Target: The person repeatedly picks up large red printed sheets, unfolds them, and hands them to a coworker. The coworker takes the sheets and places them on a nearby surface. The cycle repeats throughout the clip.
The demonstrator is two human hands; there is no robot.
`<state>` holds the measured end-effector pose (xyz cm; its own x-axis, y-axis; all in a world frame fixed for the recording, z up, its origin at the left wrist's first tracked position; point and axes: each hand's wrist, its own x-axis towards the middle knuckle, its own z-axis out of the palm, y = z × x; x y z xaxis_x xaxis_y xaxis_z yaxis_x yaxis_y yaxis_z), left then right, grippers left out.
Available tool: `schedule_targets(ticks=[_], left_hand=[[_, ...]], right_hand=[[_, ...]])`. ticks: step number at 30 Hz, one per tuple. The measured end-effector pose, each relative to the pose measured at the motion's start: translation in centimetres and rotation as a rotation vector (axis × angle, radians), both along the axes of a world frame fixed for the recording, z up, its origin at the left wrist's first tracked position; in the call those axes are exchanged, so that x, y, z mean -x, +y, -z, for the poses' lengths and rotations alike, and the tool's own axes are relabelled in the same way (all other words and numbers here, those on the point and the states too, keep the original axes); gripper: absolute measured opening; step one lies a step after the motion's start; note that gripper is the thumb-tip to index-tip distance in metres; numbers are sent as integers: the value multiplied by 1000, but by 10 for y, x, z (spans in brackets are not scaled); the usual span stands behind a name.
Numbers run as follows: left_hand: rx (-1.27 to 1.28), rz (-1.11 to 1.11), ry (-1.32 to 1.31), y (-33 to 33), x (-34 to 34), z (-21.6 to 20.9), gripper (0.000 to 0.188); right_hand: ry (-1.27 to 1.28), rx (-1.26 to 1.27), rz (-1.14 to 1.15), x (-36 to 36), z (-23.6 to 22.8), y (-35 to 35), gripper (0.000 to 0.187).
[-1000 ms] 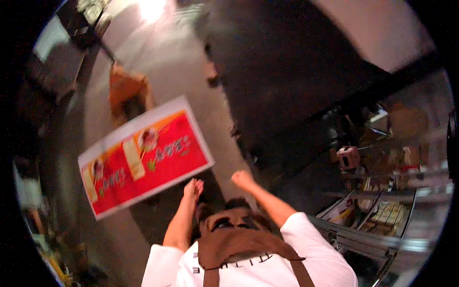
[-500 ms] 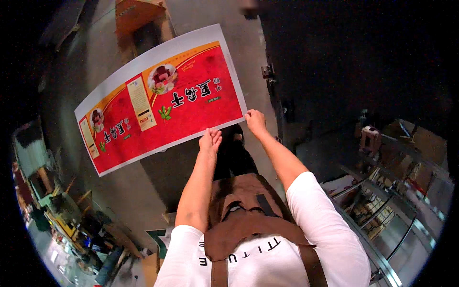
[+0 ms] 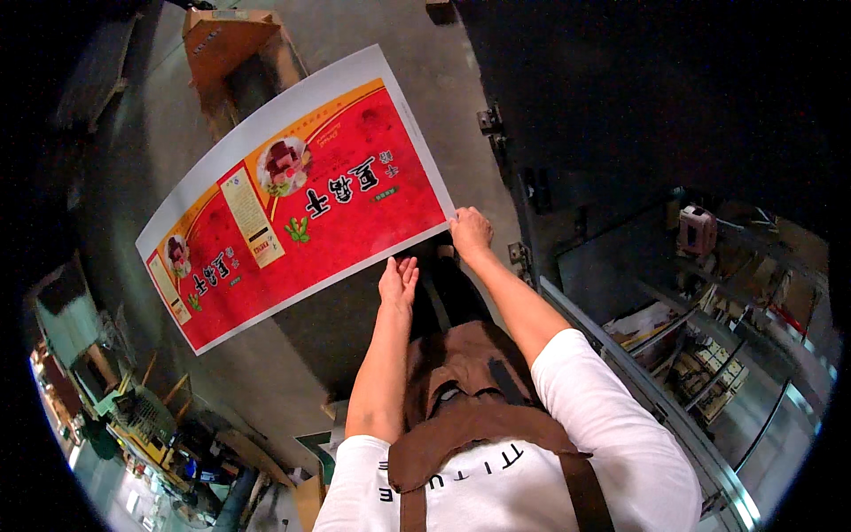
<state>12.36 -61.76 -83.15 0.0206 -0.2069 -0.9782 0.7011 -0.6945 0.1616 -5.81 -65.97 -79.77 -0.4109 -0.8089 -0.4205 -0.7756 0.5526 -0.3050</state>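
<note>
- Compared with half a second ago, the printed sheet [image 3: 332, 235] is tilted a little more steeply in view, its lower left corner now lower; a full second ago the right hand [image 3: 471, 232] was clear of the sheet, whereas it is now at the lower right corner.
- Right hand: fingers closed in a pinch, with the corner of the sheet between thumb and fingers; the exact placing of the fingertips is too small to tell.
- Left hand [image 3: 399, 280]: partly open, palm turned upward, fingers loosely extended and apart. It lies just beside the lower edge, left of the right hand, with nothing seen within its grasp; contact with the edge cannot be told.
- Sheet: in front of the person, extending toward the left, printed face visible. Red ground, orange band, cream panels, food pictures and dark lettering, with a white margin. Support at its left end cannot be determined.
- Beyond the upper edge: an orange-brown piece of equipment [image 3: 232, 49] on the grey floor [image 3: 439, 106].
- Right side: a metal rail [image 3: 651, 406] running diagonally, and a pink container [image 3: 698, 230] farther off.
- Clothing: brown apron [image 3: 483, 434] over a white shirt [image 3: 612, 417].
</note>
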Motion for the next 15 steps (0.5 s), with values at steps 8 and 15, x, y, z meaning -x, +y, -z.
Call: schedule_targets(ticks=[8,15], left_hand=[[65,68,95,9,17,-6,34],[103,-34,213,1,31,-23,42]], right_hand=[[22,16,-58,9,-8,-4,16],[-143,10,104,4,-40,-18,21]])
